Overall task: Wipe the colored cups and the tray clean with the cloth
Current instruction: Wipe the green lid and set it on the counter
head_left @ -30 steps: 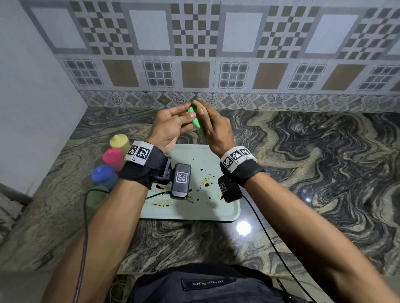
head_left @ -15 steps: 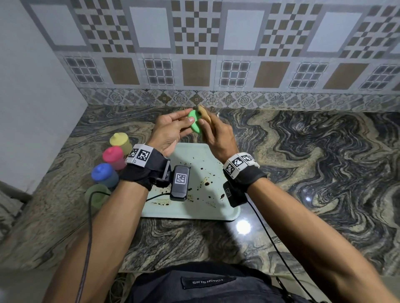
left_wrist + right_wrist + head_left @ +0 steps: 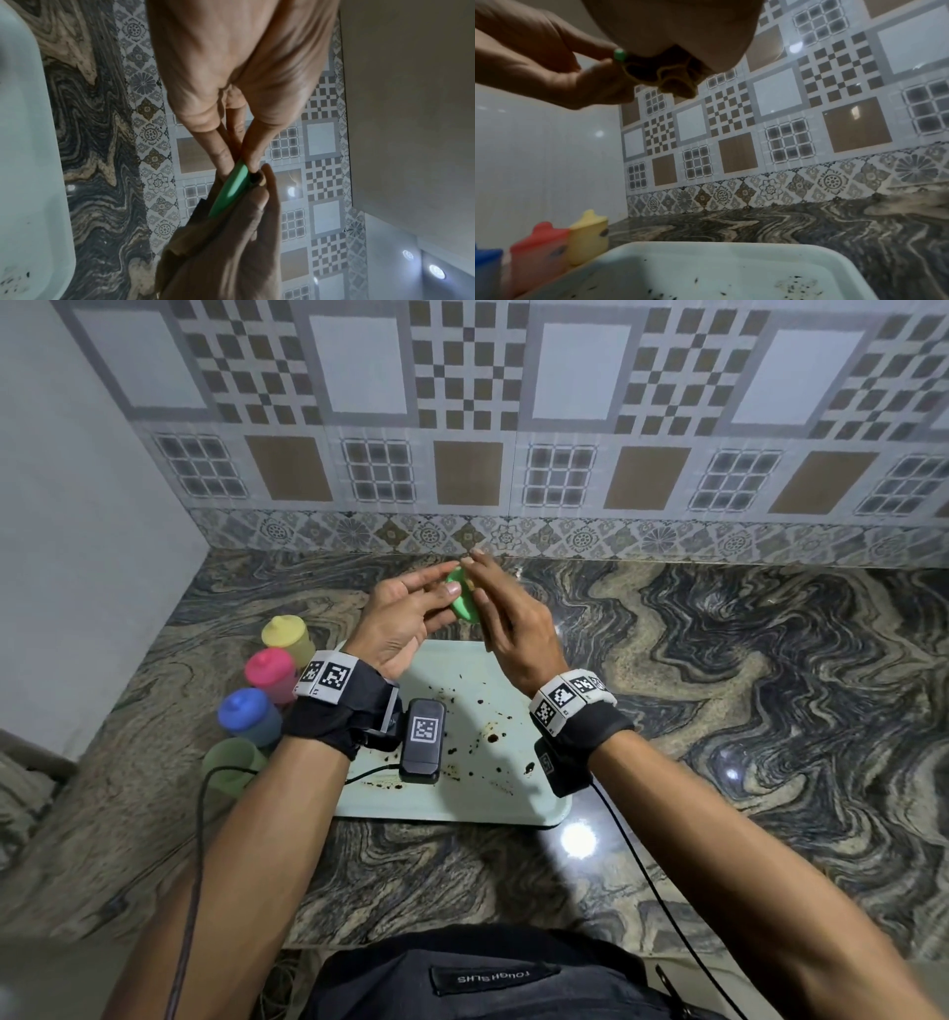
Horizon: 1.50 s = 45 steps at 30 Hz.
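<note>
A green lid point(image 3: 462, 604) is held in the air above the far edge of the tray point(image 3: 518, 806). My left hand point(image 3: 445, 581) pinches the lid point(image 3: 231, 188) by its edge between thumb and fingers. My right hand point(image 3: 482, 580) grips a crumpled tan cloth point(image 3: 675, 75) and presses it against the lid's other face. In the head view the cloth is mostly hidden behind the right fingers. The pale green tray lies under my wrists, spattered with dark stains point(image 3: 493, 738).
On the marble counter left of the tray stand a yellow cup point(image 3: 285, 634), a pink cup point(image 3: 269, 670) and a blue cup point(image 3: 246, 713), each with a lid, and an open green cup point(image 3: 228, 762). A tiled wall runs behind and a white wall stands at the left.
The right hand has slid the cloth across the green lid, and its fingers now stretch further over it. The left hand keeps its pinch; both hands stay above the tray's far edge.
</note>
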Each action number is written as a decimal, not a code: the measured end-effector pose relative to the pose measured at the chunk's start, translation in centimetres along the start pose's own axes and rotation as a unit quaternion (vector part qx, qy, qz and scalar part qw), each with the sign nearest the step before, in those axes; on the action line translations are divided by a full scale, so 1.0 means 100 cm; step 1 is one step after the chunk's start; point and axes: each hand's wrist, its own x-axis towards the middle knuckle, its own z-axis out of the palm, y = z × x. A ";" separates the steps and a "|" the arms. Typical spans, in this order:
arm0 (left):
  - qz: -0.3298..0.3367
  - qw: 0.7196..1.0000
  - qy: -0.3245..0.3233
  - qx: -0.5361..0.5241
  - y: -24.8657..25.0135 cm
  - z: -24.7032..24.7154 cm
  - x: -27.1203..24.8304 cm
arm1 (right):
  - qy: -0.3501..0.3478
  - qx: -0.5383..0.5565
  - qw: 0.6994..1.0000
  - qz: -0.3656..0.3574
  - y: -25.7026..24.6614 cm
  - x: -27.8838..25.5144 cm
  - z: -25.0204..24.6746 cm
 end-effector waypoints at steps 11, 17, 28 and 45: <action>-0.005 1.000 -0.014 0.006 0.000 -0.005 0.003 | 0.048 -0.057 0.997 0.008 0.006 0.003 -0.003; 0.000 1.000 0.001 0.011 0.000 -0.008 0.004 | 0.016 0.017 0.998 0.064 0.005 -0.002 -0.003; -0.013 1.000 0.008 0.027 0.000 -0.013 0.002 | 0.036 0.077 0.992 0.094 0.014 0.005 -0.003; -0.021 0.995 0.091 -0.024 0.002 -0.019 0.002 | 0.134 0.168 0.928 0.304 0.023 0.013 -0.003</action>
